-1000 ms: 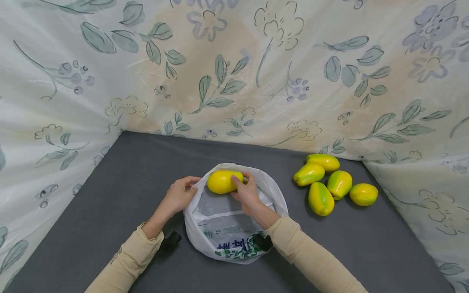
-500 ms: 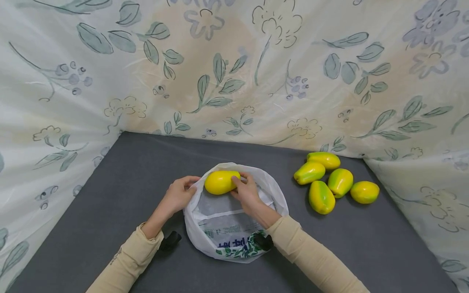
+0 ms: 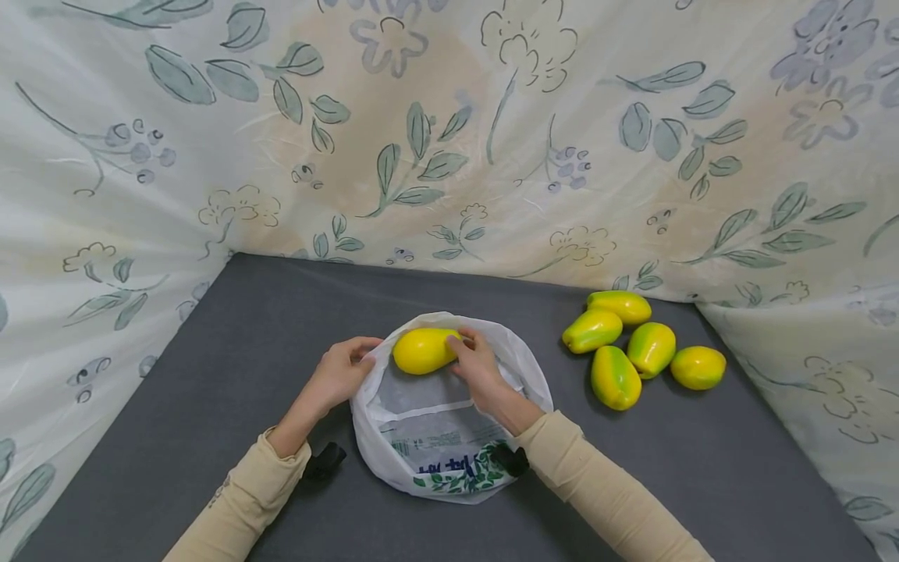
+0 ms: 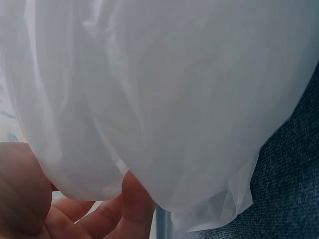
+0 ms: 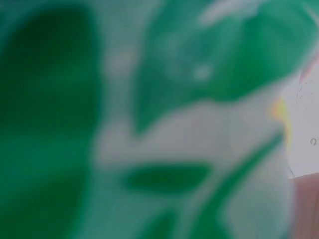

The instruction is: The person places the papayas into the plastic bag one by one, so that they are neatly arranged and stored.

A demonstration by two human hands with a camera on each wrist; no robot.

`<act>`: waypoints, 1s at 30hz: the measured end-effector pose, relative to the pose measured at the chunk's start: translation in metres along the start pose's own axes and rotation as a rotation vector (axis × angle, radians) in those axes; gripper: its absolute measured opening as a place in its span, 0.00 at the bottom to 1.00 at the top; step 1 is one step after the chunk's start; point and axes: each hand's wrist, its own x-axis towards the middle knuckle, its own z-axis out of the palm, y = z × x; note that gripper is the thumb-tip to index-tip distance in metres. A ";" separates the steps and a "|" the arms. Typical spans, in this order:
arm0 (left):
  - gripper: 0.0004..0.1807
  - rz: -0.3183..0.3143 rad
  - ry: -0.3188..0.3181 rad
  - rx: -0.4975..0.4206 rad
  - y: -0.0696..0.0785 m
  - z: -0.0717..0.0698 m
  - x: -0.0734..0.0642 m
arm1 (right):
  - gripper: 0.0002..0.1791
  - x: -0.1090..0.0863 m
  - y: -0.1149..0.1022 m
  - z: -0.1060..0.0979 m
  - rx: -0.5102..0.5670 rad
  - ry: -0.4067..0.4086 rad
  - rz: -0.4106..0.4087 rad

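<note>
- Right hand (image 3: pixel 476 365) curls its fingers round a yellow fruit (image 3: pixel 424 350) and holds it at the far rim of the white plastic bag (image 3: pixel 449 437); the fruit sits just over the bag's open mouth, not yet down inside.
- Left hand (image 3: pixel 344 373) pinches the bag's near-left edge, fingers bent on the thin film; the left wrist view shows fingertips (image 4: pixel 134 201) tucked under a fold of the plastic, keeping the mouth spread.
- Step in hand, by the look of it: loading the first fruit into the bag; the bag lies flat on the grey counter (image 3: pixel 211 375), its printed green-and-blue panel toward the person.
- Next move, as a judgement: the fruit needs lowering past the rim and releasing, while the other hand keeps the opening wide; a slack edge could fold over and block it.
- Five more yellow-green fruits (image 3: pixel 642 347) lie clustered on the counter to the right, well apart from the bag; a floral cloth (image 3: pixel 449 140) hangs behind and at both sides.
- Right wrist view is filled by blurred green print; nothing of the grasp can be read there.
</note>
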 end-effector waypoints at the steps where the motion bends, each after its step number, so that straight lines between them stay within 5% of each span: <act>1: 0.18 -0.003 0.000 -0.001 0.000 -0.001 0.000 | 0.26 0.000 -0.001 -0.001 -0.002 -0.005 -0.001; 16: 0.18 -0.012 -0.008 -0.001 0.001 -0.002 0.001 | 0.27 -0.013 -0.027 -0.028 -0.101 -0.050 -0.033; 30: 0.19 -0.022 -0.020 0.015 0.000 -0.002 0.001 | 0.29 -0.015 -0.044 -0.078 0.156 -0.164 -0.036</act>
